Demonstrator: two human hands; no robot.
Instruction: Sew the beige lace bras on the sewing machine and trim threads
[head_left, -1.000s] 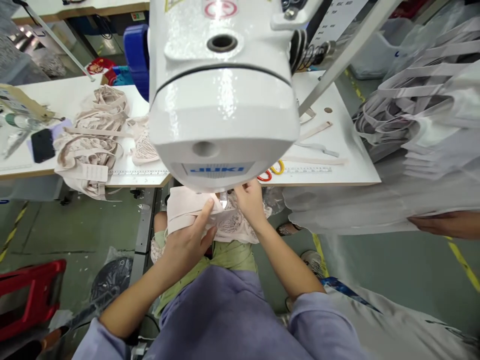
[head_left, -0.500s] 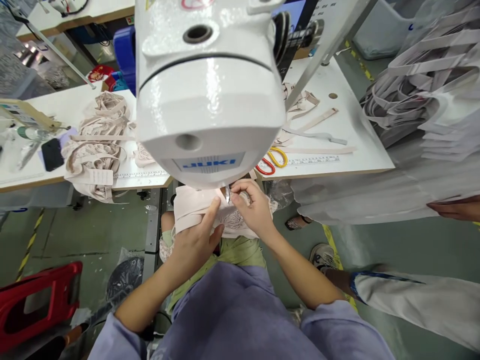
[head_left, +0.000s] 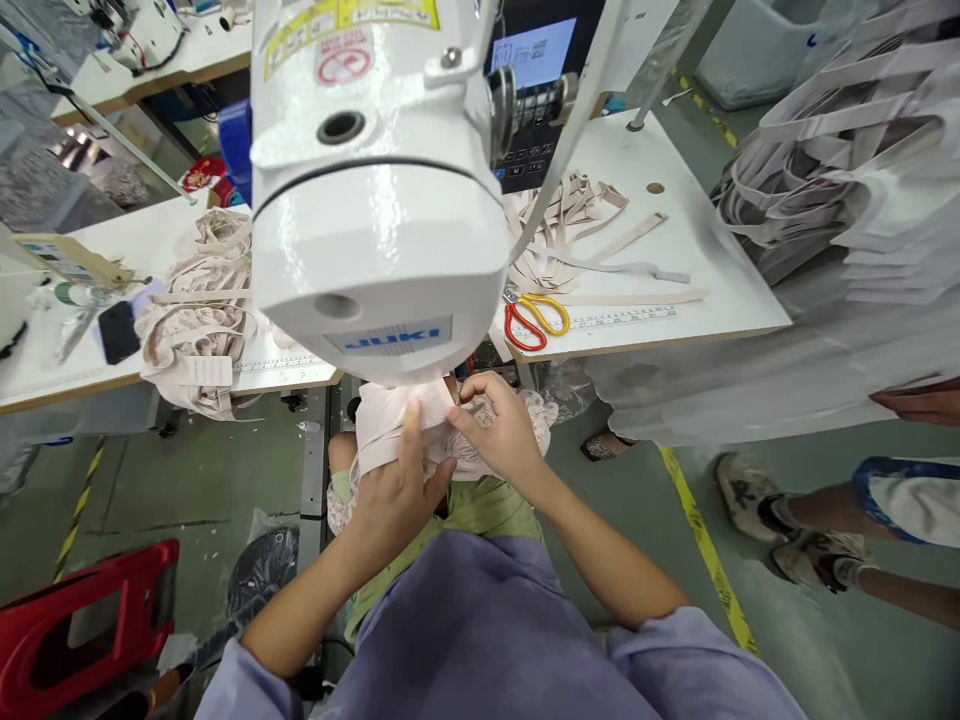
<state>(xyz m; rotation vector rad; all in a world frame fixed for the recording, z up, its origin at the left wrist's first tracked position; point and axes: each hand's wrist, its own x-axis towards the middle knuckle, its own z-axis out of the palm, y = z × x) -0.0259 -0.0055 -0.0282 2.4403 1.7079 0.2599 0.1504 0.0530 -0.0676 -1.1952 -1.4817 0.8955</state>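
Under the head of a white sewing machine (head_left: 382,260), a pale beige garment piece (head_left: 379,420) with lace lies across my lap and up to the needle area. My left hand (head_left: 397,500) rests flat on it, index finger stretched forward and thumb spread to the side. At the right edge of the piece, my right hand (head_left: 506,435) has its thumb and curled index finger closed on the fabric. Gathered lace (head_left: 538,415) shows beside that hand. The machine head hides the needle and the far end of the cloth.
Red-and-yellow-handled scissors (head_left: 536,318) and beige straps (head_left: 574,225) lie on the right tabletop. A heap of beige lace pieces (head_left: 199,320) and a phone (head_left: 118,332) are on the left. A red stool (head_left: 90,625) stands at lower left. Another person's legs (head_left: 832,520) are at right.
My view has shifted, showing more of the machine's screen. My right fingers have come away from a small metal part by the needle and sit lower on the fabric edge. The other person's legs moved right.
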